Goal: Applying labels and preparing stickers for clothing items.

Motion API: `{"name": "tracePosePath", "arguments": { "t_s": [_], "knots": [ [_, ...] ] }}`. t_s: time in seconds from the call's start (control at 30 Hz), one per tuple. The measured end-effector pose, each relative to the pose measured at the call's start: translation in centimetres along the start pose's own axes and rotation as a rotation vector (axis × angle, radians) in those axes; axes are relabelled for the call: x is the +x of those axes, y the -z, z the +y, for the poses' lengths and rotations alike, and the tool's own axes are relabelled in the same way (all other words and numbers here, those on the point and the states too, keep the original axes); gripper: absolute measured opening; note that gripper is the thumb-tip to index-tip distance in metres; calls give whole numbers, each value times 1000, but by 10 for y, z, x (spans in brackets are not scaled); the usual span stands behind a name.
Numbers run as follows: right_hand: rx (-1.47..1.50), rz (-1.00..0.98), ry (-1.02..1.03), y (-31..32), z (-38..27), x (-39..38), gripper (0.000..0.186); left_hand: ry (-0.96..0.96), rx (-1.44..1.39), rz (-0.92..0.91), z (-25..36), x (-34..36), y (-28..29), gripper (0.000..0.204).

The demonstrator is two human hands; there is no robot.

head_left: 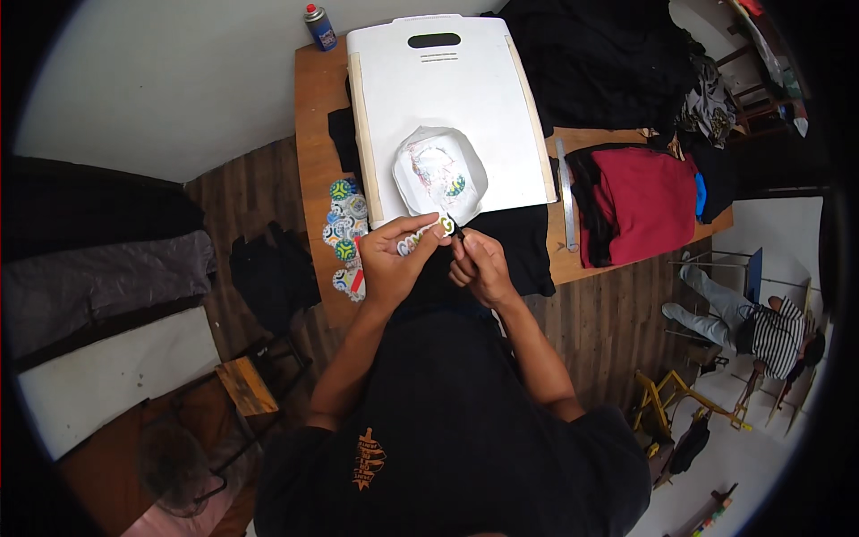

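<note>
nearest: dark shirt [447, 403] of the wearer, forearms reaching out over the table edge. left hand [398, 261] pinches a lettered patch [420, 241], white border, coloured characters, thumb across part of it. right hand [484, 268] grasps a small dark tool [459, 231], fingers curled round it, tip at the patch's right end; can't tell if scissors or blade, too small. patch is up in the air between the hands, at the near side of the white dish [477, 170].

risks, my read: tool tip is right by the left fingertips, so a slip could nick one. thumb hides part of the lettering, so a cut could stray into the border unseen. patch is held by one hand only; a loose pinch would let it twist or drop, maybe onto the black cloth [528, 255] below.

dish has scraps and a round green piece inside, sits near the front edge of the white board [465, 98]; a knuckle bump could tip it. left of that, a loose heap of round patches [344, 228] lies by the edge of the wooden table [315, 107]; a sleeve or elbow might sweep some off. right: metal ruler [565, 192], red folded cloth [640, 201]. far: spray can [320, 27], well apart, low risk.
</note>
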State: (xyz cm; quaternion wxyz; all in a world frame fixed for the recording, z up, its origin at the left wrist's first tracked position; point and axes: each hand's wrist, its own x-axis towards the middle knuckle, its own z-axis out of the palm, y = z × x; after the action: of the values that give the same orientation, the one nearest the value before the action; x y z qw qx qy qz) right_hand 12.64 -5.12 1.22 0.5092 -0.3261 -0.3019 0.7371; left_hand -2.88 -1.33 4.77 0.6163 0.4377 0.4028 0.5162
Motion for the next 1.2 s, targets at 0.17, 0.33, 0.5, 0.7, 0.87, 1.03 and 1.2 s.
{"name": "tracePosePath", "arguments": {
  "t_s": [0.17,0.33,0.5,0.7,0.87,1.03,1.2],
  "knots": [
    [21,-3,7,1,-1,-1,35,15,8,23,4,2,0,21],
    [36,25,36,-1,-1,2,34,-72,152,-1,4,5,6,19],
    [0,107,196,-19,-7,13,31,-100,189,-71,3,5,9,20],
    [-226,191,200,-24,-6,17,20,-121,133,-14,-1,5,7,20],
    [-15,-9,227,-16,2,17,32,-77,-13,56,-6,7,8,20],
    [-149,40,209,-20,5,9,28,-74,-21,81,-3,8,7,17],
    [9,19,179,-12,24,6,26,-76,-46,71,-3,8,6,17]
  ]
}}
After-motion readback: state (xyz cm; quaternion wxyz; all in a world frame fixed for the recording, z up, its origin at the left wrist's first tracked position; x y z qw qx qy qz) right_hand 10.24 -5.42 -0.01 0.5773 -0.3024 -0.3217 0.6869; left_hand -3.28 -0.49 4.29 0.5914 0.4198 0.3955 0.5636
